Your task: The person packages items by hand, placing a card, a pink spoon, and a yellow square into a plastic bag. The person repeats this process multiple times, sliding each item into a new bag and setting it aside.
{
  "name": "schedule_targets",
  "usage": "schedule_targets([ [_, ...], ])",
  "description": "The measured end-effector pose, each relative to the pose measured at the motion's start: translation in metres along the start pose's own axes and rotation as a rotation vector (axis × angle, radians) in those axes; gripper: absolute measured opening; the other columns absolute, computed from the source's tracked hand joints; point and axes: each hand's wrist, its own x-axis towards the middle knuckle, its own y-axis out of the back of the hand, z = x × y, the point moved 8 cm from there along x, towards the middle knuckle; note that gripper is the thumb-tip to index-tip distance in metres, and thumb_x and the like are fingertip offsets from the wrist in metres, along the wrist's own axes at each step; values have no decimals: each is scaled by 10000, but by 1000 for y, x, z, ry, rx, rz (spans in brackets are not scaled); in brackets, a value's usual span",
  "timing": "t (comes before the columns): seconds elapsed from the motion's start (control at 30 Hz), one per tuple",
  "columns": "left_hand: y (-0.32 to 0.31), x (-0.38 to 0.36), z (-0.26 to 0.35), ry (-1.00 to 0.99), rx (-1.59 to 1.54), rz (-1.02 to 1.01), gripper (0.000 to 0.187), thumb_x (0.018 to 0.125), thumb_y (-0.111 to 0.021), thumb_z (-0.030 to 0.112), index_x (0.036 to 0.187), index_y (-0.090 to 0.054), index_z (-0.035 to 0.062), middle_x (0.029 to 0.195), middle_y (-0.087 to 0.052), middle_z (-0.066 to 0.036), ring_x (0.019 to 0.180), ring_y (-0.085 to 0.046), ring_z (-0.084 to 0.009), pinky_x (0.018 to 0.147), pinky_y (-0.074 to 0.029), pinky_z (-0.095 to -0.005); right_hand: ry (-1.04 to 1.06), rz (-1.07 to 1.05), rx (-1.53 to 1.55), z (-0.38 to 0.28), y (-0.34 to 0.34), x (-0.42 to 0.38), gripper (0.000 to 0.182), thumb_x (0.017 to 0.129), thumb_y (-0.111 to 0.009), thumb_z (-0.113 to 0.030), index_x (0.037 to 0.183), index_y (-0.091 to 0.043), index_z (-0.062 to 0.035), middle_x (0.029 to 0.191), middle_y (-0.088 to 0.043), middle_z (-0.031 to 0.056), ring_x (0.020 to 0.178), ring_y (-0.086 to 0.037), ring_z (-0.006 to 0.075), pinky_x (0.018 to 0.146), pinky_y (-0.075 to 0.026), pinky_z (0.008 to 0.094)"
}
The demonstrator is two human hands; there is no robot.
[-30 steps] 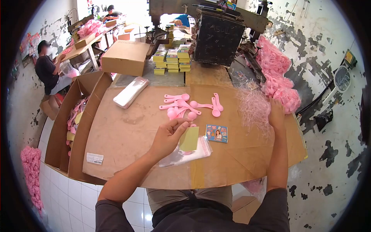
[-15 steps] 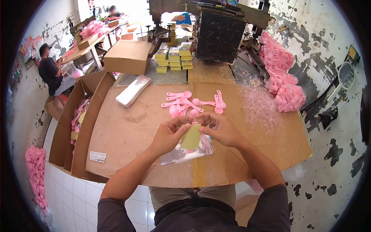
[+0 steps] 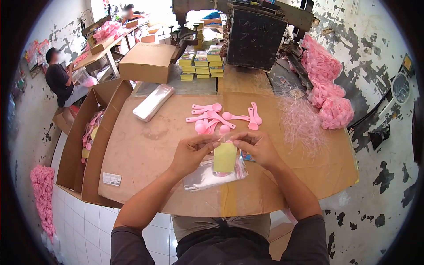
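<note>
A yellow card (image 3: 225, 157) hangs upright in what looks like a clear plastic bag, above the cardboard-covered table. My left hand (image 3: 194, 152) pinches its upper left corner between thumb and fingers. At the upper right corner, my right hand (image 3: 256, 148) pinches it the same way. Beneath the card lie clear plastic bags (image 3: 198, 176), and a blue printed card (image 3: 246, 156) shows partly beside my right hand. Several pink spoons (image 3: 212, 115) lie in a loose pile just beyond my fingers.
A stack of clear bags (image 3: 153, 102) lies left on the table (image 3: 132, 154). An open carton (image 3: 95, 145) with pink pieces stands beside it. Behind are card stacks (image 3: 201, 64), a closed box (image 3: 145, 62) and a black box (image 3: 254, 39). Pink bundles (image 3: 324, 75) are right; a person (image 3: 59, 81) sits left.
The yellow card has turned to face me more squarely and moved slightly right. My right hand has shifted right, and more of the blue card shows. The view has shifted slightly.
</note>
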Motion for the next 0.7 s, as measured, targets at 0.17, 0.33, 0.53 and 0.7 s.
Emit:
schedule_targets([
  [0.17,5,3,-7,-52,90,-55,216,992,-686,66,1188,-730,-14,1074,-759,-87,925,-706,-118,789,-617,-290,-39,-14,2,0,6,-1,147,973,-680,-31,1099,-742,13,1014,-733,37,852,-661,77,760,-546,248],
  [0.33,0,3,-3,-31,74,-122,225,1001,-674,75,1201,-733,-9,1094,-757,-81,959,-704,-116,832,-607,-279,17,-52,-24,11,12,-2,150,968,-671,-13,1096,-740,25,1006,-723,44,824,-659,77,744,-549,252],
  [0.53,2,5,-9,22,16,-138,242,1009,-671,115,1203,-731,-16,1088,-757,-98,950,-708,-126,821,-611,-284,-42,-53,-89,9,16,-5,151,947,-658,16,1066,-748,37,1006,-732,51,940,-684,111,812,-562,279],
  [0.7,4,5,-14,95,17,-90,254,1017,-670,152,1191,-733,-22,1040,-764,-98,915,-715,-128,783,-610,-275,-81,-32,-88,17,12,-7,136,952,-704,-25,1067,-749,33,1001,-729,48,912,-687,106,795,-565,270],
])
